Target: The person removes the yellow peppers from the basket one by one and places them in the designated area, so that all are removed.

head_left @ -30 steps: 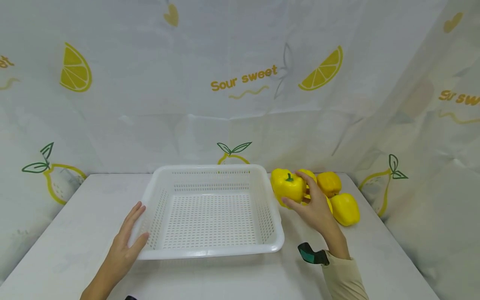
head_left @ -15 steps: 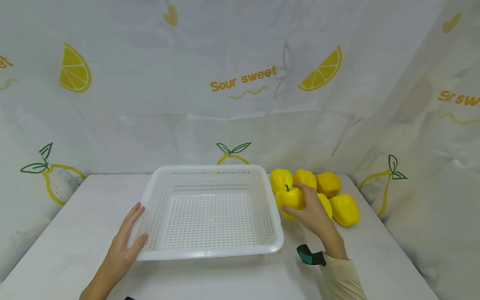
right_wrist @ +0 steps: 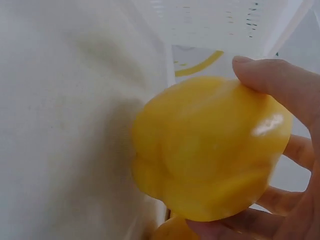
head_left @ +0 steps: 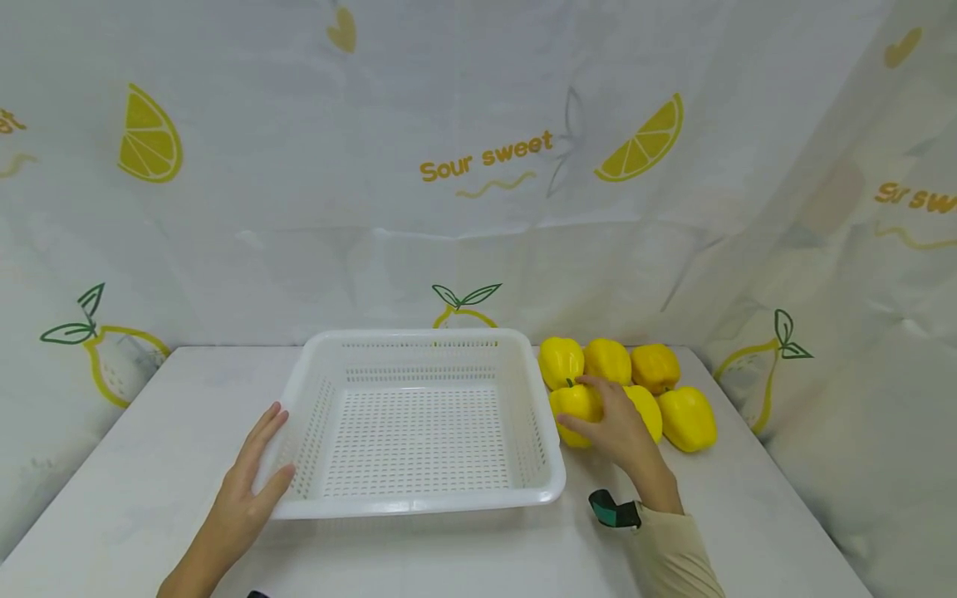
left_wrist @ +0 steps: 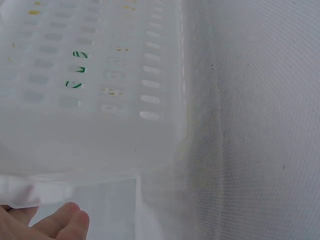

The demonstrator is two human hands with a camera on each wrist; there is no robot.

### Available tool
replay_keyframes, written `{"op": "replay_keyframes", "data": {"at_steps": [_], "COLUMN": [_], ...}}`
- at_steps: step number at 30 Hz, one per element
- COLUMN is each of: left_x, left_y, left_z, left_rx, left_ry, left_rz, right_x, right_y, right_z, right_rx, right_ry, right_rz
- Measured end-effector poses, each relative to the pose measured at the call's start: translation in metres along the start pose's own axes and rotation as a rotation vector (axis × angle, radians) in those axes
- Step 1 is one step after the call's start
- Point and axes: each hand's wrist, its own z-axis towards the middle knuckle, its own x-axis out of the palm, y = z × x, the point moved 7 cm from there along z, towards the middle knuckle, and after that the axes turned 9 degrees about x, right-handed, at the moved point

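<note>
In the head view, a white perforated plastic basket [head_left: 419,440] stands mid-table with nothing inside. My left hand [head_left: 242,498] holds its near left corner, thumb over the rim and fingers along the outside. The left wrist view shows fingertips [left_wrist: 75,220] below the rim, beside the basket's outer wall. Just right of the basket, my right hand [head_left: 620,423] holds a yellow bell pepper [head_left: 574,414], green stem up. Seen from the right wrist, the thumb is on one side of that pepper [right_wrist: 210,150] and the fingers lie around the other.
Other yellow bell peppers sit close around the right hand: two at the back left [head_left: 561,361], an orange-tinted pepper [head_left: 655,368], one partly behind the hand, and a right-hand pepper [head_left: 688,418]. A lemon-printed curtain [head_left: 478,249] hangs behind the white table [head_left: 419,556].
My right hand has brought the bell pepper toward me and down beside the basket, uncovering the peppers behind it. The left hand and basket stay put.
</note>
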Motion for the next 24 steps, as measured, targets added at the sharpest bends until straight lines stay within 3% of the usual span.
{"op": "replay_keyframes", "data": {"at_steps": [24], "left_x": [0.0008], "left_y": [0.0017], "left_z": [-0.0002], "left_rx": [0.027], "left_ry": [-0.003], "left_rz": [-0.024], "right_x": [0.0060], "right_y": [-0.0084], "right_z": [-0.0031], "right_rx": [0.094], "right_ry": [0.025], "right_rz": [-0.077]}}
